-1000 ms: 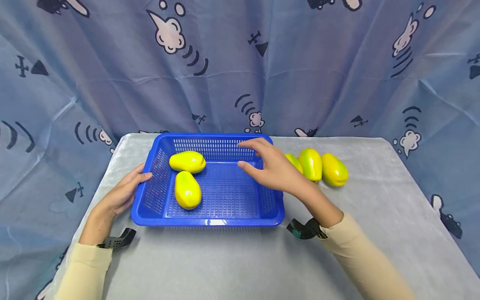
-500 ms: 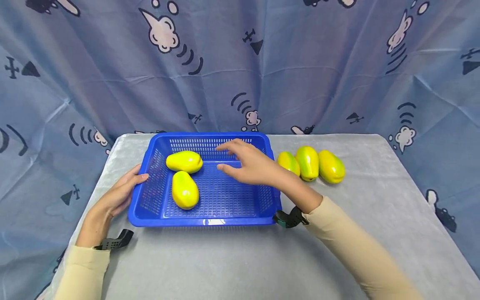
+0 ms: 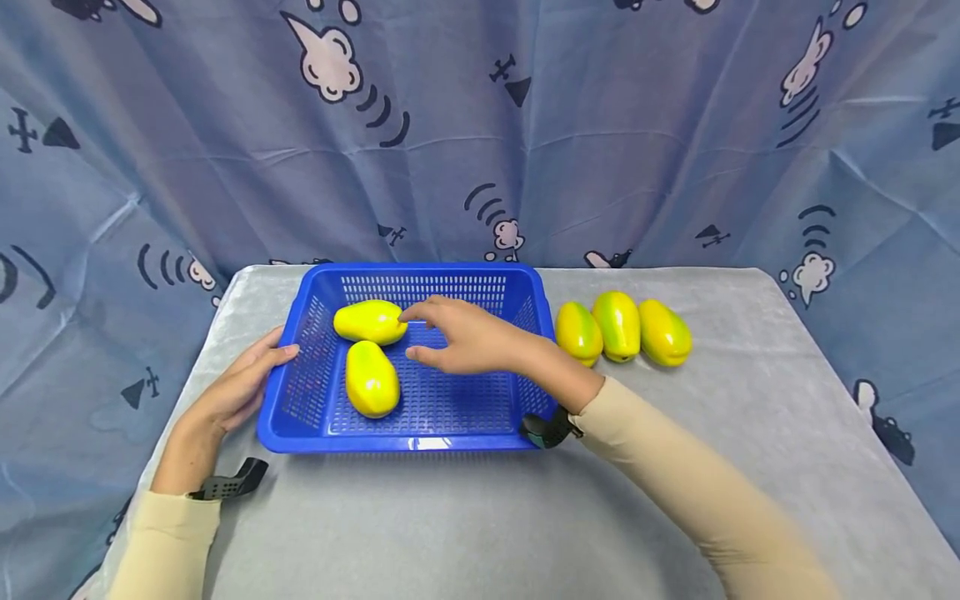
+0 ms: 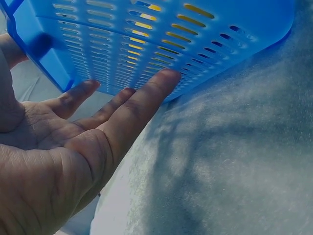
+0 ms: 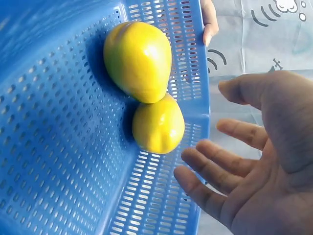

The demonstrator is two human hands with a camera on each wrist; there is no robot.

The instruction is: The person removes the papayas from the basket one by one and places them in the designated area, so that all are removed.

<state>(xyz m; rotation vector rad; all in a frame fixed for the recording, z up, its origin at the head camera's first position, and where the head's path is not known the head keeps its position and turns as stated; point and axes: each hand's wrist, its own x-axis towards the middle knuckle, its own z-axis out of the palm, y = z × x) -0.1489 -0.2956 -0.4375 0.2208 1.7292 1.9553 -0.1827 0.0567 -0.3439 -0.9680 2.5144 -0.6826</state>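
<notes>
A blue plastic basket (image 3: 457, 417) has two yellow-green papayas inside its left half. The rear papaya (image 3: 367, 322) lies sideways; the front papaya (image 3: 372, 382) points toward the back, and they meet in the right wrist view. At the basket's left side, my left hand (image 3: 243, 383) holds the rim, thumb over the top, fingers (image 4: 142, 107) along the slotted outer wall. My right hand (image 3: 472, 337) hovers over the basket, holding nothing. Its fingers are spread and lightly bent, the fingertips overlapping the rear papaya's right end in the head view.
Right of the basket, three more papayas stand in a row on the grey cloth-covered table (image 3: 465, 525): a left one (image 3: 579, 333), a middle one (image 3: 617, 325) and a right one (image 3: 665, 333). A patterned blue curtain (image 3: 450, 125) hangs behind the table.
My right hand has moved left across the basket, from its right side to the rear papaya. My left hand stays at the left rim, and the papayas keep their places.
</notes>
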